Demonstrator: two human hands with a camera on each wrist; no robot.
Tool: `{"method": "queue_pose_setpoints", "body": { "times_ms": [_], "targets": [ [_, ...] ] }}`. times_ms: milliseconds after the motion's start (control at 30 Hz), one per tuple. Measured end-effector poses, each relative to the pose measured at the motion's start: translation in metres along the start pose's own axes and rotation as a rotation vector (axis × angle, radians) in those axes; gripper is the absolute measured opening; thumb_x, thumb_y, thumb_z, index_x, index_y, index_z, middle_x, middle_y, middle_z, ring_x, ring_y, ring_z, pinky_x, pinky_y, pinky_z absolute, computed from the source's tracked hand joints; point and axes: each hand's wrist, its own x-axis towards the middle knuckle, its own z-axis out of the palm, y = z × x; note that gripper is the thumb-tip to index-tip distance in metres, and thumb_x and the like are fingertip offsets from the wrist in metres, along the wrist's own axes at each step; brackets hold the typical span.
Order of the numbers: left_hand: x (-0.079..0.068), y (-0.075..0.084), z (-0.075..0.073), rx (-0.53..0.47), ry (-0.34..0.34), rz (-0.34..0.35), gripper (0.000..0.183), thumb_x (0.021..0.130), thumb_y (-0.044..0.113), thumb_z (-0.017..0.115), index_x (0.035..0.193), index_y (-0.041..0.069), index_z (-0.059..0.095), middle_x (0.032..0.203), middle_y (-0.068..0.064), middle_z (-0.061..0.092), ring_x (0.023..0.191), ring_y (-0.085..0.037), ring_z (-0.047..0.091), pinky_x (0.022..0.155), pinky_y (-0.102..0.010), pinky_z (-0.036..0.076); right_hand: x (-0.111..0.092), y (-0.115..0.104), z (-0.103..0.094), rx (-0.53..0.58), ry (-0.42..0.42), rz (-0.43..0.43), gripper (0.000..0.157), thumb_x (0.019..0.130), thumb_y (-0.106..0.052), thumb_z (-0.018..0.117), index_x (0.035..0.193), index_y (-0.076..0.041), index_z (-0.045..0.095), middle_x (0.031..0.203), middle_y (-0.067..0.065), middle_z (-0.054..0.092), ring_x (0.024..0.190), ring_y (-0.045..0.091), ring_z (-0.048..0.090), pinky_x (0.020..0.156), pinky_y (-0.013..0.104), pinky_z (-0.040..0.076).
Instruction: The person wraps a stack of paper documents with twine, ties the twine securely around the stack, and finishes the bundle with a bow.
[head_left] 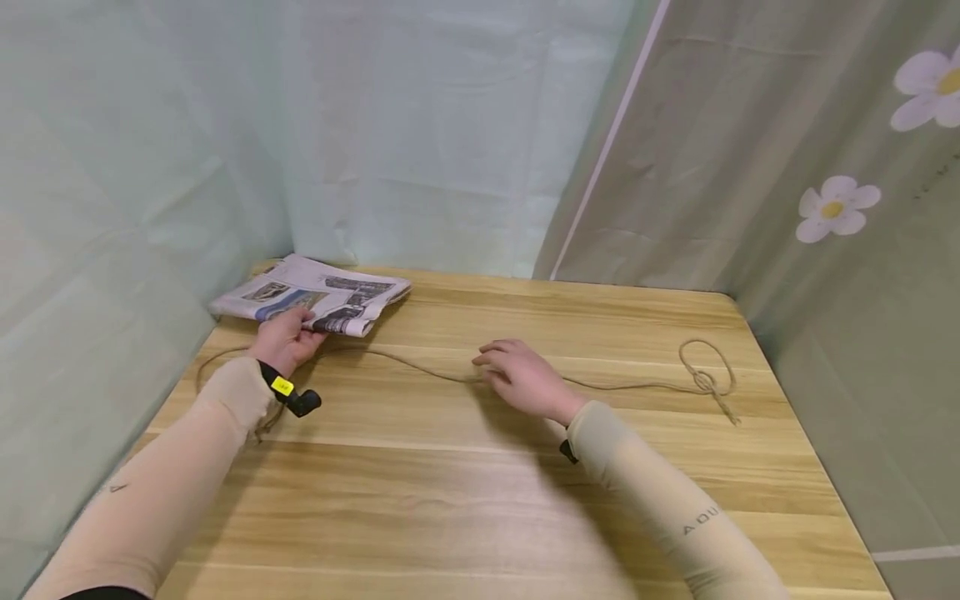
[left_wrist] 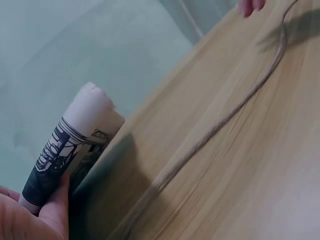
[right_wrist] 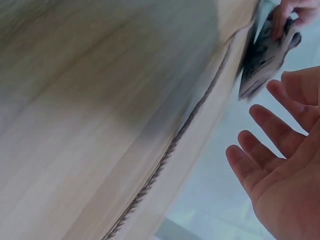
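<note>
A folded newspaper (head_left: 307, 292) is at the far left of the table, its near edge gripped by my left hand (head_left: 287, 340), thumb on one side and fingers on the other. In the left wrist view the newspaper (left_wrist: 65, 150) shows its rounded fold and dark print. A thin brown rope (head_left: 408, 363) runs across the table from left to right, with a knotted loop (head_left: 705, 379) at its right end. Over the middle of the rope hovers my right hand (head_left: 525, 379), holding nothing; its fingers (right_wrist: 280, 132) are spread and slightly bent in the right wrist view.
The wooden table (head_left: 420, 500) ends at a pale curtain (head_left: 450, 150) behind and on the left. A grey curtain with flowers (head_left: 836, 208) hangs along the right side. The rope's other end (head_left: 268, 425) lies beneath my left wrist.
</note>
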Motion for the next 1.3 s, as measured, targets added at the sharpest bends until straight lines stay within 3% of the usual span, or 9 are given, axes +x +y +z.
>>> {"method": "queue_pose_setpoints", "body": {
  "times_ms": [167, 333, 433, 633, 767, 867, 1033, 1167, 1300],
  "targets": [
    [-0.018, -0.015, 0.003, -0.048, -0.102, -0.057, 0.044, 0.093, -0.007, 0.035, 0.13, 0.017, 0.027, 0.124, 0.004, 0.043, 0.117, -0.005, 0.038, 0.092, -0.027, 0.042, -0.004, 0.006, -0.007, 0.121, 0.029, 0.095, 0.032, 0.098, -0.026, 0.047, 0.127, -0.017, 0.055, 0.132, 0.0, 0.05, 0.123, 0.018, 0.042, 0.103, 0.037, 0.033],
    [-0.041, -0.04, 0.011, -0.005, -0.184, -0.085, 0.042, 0.093, -0.006, 0.039, 0.128, 0.014, 0.029, 0.121, -0.001, 0.047, 0.118, -0.007, 0.041, 0.089, -0.026, 0.045, -0.004, 0.011, -0.011, 0.366, 0.08, 0.271, 0.038, 0.099, -0.034, 0.041, 0.13, -0.016, 0.052, 0.129, -0.002, 0.052, 0.118, 0.015, 0.048, 0.097, 0.036, 0.039],
    [-0.051, -0.058, 0.018, 0.06, -0.241, -0.083, 0.047, 0.094, -0.007, 0.039, 0.134, 0.014, 0.027, 0.127, -0.002, 0.046, 0.122, -0.011, 0.04, 0.092, -0.029, 0.044, -0.002, 0.015, -0.012, 0.698, 0.095, 0.353, 0.043, 0.101, -0.034, 0.038, 0.132, -0.007, 0.048, 0.131, 0.01, 0.052, 0.118, 0.025, 0.05, 0.098, 0.04, 0.04],
    [-0.06, -0.095, 0.026, 0.215, -0.337, -0.152, 0.048, 0.095, -0.005, 0.038, 0.138, 0.013, 0.027, 0.119, -0.01, 0.057, 0.113, -0.02, 0.053, 0.094, -0.033, 0.043, 0.001, 0.025, -0.012, 1.612, -0.011, 0.434, 0.073, 0.097, -0.053, 0.028, 0.14, 0.006, 0.024, 0.139, 0.032, 0.032, 0.124, 0.045, 0.037, 0.103, 0.048, 0.032],
    [-0.062, -0.116, 0.028, 0.35, -0.415, -0.214, 0.049, 0.094, -0.005, 0.038, 0.14, 0.01, 0.025, 0.117, -0.014, 0.058, 0.106, -0.026, 0.058, 0.097, -0.036, 0.041, -0.002, 0.032, -0.014, 1.903, -0.047, 0.495, 0.085, 0.089, -0.063, 0.039, 0.142, 0.001, 0.022, 0.135, 0.026, 0.041, 0.121, 0.037, 0.046, 0.101, 0.042, 0.036],
    [-0.06, -0.125, 0.028, 0.456, -0.473, -0.25, 0.05, 0.094, -0.005, 0.038, 0.14, 0.007, 0.025, 0.12, -0.016, 0.057, 0.109, -0.029, 0.056, 0.097, -0.038, 0.04, -0.008, 0.033, -0.02, 1.907, -0.021, 0.542, 0.07, 0.091, -0.054, 0.047, 0.135, -0.002, 0.031, 0.118, 0.016, 0.056, 0.105, 0.026, 0.058, 0.09, 0.036, 0.046],
    [-0.054, -0.135, 0.024, 0.613, -0.573, -0.285, 0.052, 0.093, -0.006, 0.039, 0.141, 0.005, 0.023, 0.127, -0.02, 0.051, 0.114, -0.033, 0.052, 0.097, -0.042, 0.039, -0.02, 0.036, -0.022, 1.704, -0.046, 0.596, 0.034, 0.098, -0.031, 0.045, 0.121, -0.006, 0.047, 0.097, 0.007, 0.066, 0.083, 0.019, 0.064, 0.072, 0.031, 0.052],
    [-0.052, -0.146, 0.022, 0.742, -0.612, -0.279, 0.058, 0.091, -0.006, 0.045, 0.143, 0.008, 0.023, 0.135, -0.022, 0.042, 0.118, -0.037, 0.048, 0.097, -0.047, 0.039, -0.032, 0.039, -0.019, 1.509, -0.026, 0.612, 0.033, 0.096, -0.02, 0.051, 0.125, -0.004, 0.049, 0.104, 0.012, 0.064, 0.087, 0.021, 0.064, 0.074, 0.034, 0.052],
    [-0.047, -0.157, 0.02, 0.942, -0.584, -0.211, 0.055, 0.089, -0.001, 0.052, 0.138, 0.007, 0.03, 0.131, -0.02, 0.048, 0.111, -0.036, 0.054, 0.091, -0.047, 0.044, -0.042, 0.039, -0.017, 1.341, 0.039, 0.634, 0.037, 0.092, -0.016, 0.057, 0.126, -0.003, 0.05, 0.112, 0.016, 0.06, 0.094, 0.025, 0.062, 0.079, 0.036, 0.051]
  ]
}}
